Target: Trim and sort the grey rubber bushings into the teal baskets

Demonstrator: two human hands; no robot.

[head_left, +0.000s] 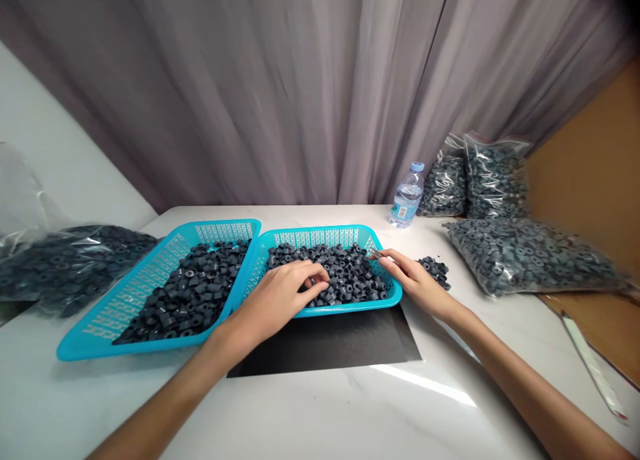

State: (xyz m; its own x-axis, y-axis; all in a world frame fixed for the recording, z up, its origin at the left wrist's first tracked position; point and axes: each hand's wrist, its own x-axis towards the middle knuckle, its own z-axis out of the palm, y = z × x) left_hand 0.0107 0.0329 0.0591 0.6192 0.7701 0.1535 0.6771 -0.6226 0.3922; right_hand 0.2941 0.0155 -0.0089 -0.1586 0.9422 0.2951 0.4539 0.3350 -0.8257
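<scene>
My left hand is over the right-hand blue basket, its thumb and fingertips curled together just above the small dark grey ring-shaped parts in it. Whatever those fingertips hold, if anything, is too small to make out. At the basket's right rim, my right hand is closed on a small thin metal tool, its tip pointing left over the parts. The tool's exact kind cannot be told. A small pile of loose parts lies on the table beside my right hand.
A larger blue basket of similar parts stands at left, beside a filled plastic bag. A water bottle and filled bags are at right. A black sheet lies under the right basket; a cutter-like strip lies at far right.
</scene>
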